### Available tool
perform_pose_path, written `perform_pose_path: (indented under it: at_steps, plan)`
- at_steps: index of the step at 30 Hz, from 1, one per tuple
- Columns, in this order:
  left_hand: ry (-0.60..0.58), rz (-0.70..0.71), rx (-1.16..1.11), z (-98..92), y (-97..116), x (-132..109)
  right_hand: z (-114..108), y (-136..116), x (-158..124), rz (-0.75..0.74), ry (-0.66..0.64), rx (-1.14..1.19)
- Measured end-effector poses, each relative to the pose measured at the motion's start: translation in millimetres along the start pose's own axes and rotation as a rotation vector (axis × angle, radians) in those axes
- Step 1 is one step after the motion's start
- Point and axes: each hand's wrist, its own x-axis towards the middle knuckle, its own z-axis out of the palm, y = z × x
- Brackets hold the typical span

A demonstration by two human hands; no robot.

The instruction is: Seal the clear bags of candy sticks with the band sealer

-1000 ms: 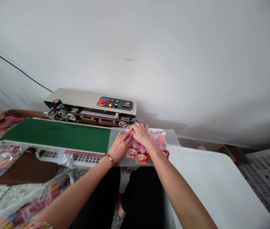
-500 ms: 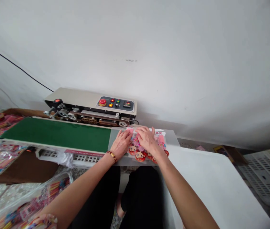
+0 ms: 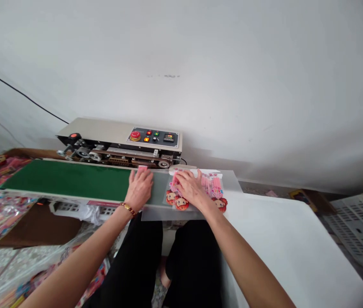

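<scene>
No words could be read anywhere. The small screen (image 3: 169, 137) on the sealing machine (image 3: 120, 143) glowed with tiny numbers, too small to make out. The pink packets (image 3: 212, 188) had colourful letters printed on them, but those were too blurry to read.

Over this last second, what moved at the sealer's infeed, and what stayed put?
The left hand slid left onto the green belt, pushing a pink packet toward the sealer. The right hand stayed flat on the stack of doll packets, though it shifted slightly. Nothing was lifted or dropped.
</scene>
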Motion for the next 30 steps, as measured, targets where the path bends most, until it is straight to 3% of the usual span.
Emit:
perform_pose_path:
  at_steps: [4, 7, 10, 14, 19, 26, 30]
  plan:
    - [-0.078, 0.222, -0.101, 10.3, 43, 4, -4, 4, 1, 0.03, -0.033, 0.041]
    - [-0.103, 0.227, -0.096, 21.7, 61, 3, -15, 15, -5, 0.079, -0.1, 0.023]
    - [-0.096, 0.21, -0.091, 27.5, 63, 0, -17, 19, 2, 0.12, -0.114, 0.031]
    - [-0.07, 0.206, -0.096, 28.6, 59, -3, -3, 7, 30, 0.2, -0.096, 0.041]
    - [-0.073, 0.226, -0.116, 28.2, 59, -3, 7, -2, 55, 0.264, -0.169, -0.009]
    - [-0.093, 0.242, -0.09, 26.8, 59, -3, -2, -1, 49, 0.224, -0.142, 0.023]
    - [-0.082, 0.207, -0.077, 28.0, 63, -1, -10, 4, 28, 0.276, -0.029, 0.027]
